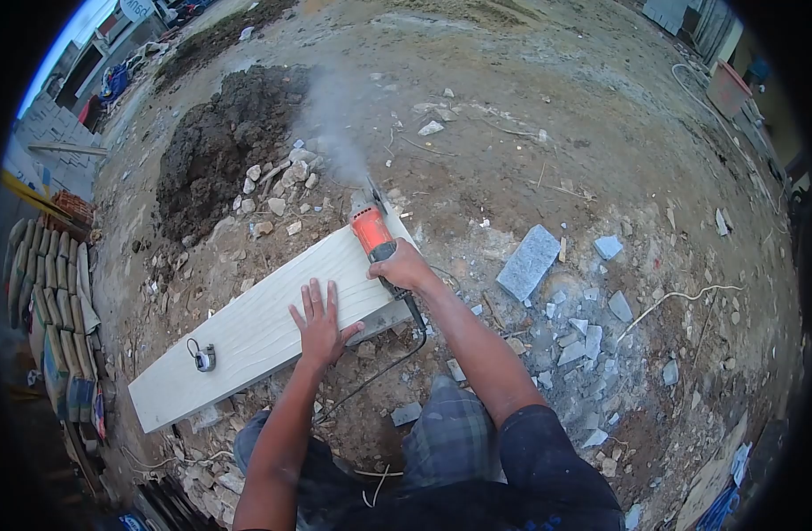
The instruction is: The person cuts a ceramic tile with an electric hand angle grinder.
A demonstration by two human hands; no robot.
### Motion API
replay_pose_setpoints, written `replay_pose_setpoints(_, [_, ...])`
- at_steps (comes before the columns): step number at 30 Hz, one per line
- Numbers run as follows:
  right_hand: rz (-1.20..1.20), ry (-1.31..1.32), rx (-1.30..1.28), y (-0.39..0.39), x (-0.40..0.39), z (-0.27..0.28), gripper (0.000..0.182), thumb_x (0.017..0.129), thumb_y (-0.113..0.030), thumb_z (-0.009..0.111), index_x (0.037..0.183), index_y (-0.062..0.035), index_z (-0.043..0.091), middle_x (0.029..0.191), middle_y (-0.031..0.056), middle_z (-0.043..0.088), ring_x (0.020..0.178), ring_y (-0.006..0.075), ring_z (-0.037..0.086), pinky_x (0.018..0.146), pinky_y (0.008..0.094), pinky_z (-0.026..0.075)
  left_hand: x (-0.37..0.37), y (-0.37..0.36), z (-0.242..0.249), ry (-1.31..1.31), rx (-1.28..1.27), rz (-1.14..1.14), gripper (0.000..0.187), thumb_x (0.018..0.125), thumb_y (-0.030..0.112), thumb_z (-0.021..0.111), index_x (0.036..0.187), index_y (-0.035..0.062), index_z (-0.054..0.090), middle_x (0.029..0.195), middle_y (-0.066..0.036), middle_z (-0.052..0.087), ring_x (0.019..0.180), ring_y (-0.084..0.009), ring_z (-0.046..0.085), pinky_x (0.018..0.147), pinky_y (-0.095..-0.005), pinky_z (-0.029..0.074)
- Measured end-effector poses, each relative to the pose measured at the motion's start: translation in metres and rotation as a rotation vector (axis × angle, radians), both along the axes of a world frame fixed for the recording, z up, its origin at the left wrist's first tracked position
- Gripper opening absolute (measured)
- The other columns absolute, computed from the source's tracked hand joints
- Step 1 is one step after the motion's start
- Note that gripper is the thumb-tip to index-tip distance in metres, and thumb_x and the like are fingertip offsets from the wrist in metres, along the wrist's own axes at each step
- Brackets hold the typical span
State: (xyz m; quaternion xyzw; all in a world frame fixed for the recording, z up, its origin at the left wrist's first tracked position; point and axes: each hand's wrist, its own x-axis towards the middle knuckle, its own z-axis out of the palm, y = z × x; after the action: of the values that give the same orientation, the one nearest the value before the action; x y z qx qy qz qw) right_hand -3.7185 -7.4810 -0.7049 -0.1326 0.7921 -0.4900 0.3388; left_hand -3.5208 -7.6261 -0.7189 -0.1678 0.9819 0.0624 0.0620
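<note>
My right hand [403,265] is wrapped round the dark rear body of an orange angle grinder [371,230]. The grinder's disc end is at the far right end of a long pale slab [273,310], and grey dust rises from there. A black cord runs back from the tool past my knees. Flat on the slab, with fingers spread, rests my left hand [322,327]. Farther left on the slab lies a small tape measure [204,357] with a dark loop. Whether the disc is cutting into the slab is hard to make out.
A grey stone block [528,263] lies right of the slab, with several broken stone pieces [583,341] near it. Beyond the slab are loose rocks [291,177] and a dark soil heap [229,133]. Stacked sacks [57,283] stand at far left, a reddish bucket [729,88] at far right.
</note>
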Motion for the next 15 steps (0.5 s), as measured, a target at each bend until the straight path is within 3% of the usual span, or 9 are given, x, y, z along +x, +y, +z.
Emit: replay_pose_setpoints(15, [0.015,-0.019,0.010,0.001,-0.002,0.003,0.079,0.058,-0.028,0.083,0.120,0.0102,0.054,0.113,0.0260,0.065,0.107,0.0347,0.064,0.093,0.0383,0.050,-0.001,0.001,-0.001,0.011,-0.026,0.006,0.108,0.079,0.070,0.060,0.157,0.0112,0.014,0.162,-0.024,0.004,0.150,-0.0433,0.003,0.111,-0.0710,0.004])
